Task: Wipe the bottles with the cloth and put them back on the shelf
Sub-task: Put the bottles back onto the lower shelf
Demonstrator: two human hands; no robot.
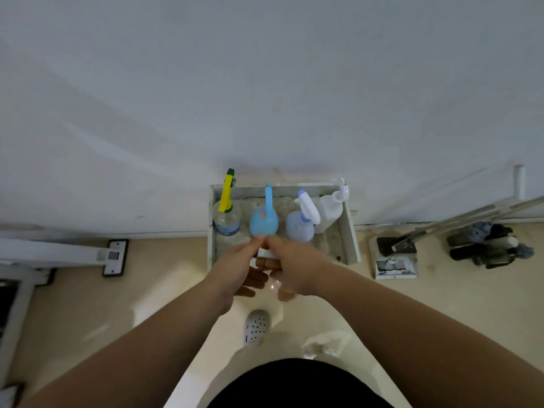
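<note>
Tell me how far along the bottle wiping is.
Apparently done: four bottles stand upright in the shelf tray: yellow-trigger bottle, blue bottle, pale blue sprayer, white bottle. Whether they were wiped cannot be seen. In hand: left hand and right hand together grip a small white item over the tray's front edge; bottle or cloth, too hidden to tell. Left: returning it.

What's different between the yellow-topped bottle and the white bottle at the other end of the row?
The yellow-topped bottle is see-through with a blue label; the white bottle is opaque. The yellow-topped bottle's spray head is yellow, the white bottle's is white. The yellow-topped bottle stands at the left end of the tray, the white bottle at its right end. Both stand in the same tray, in one row.
</note>
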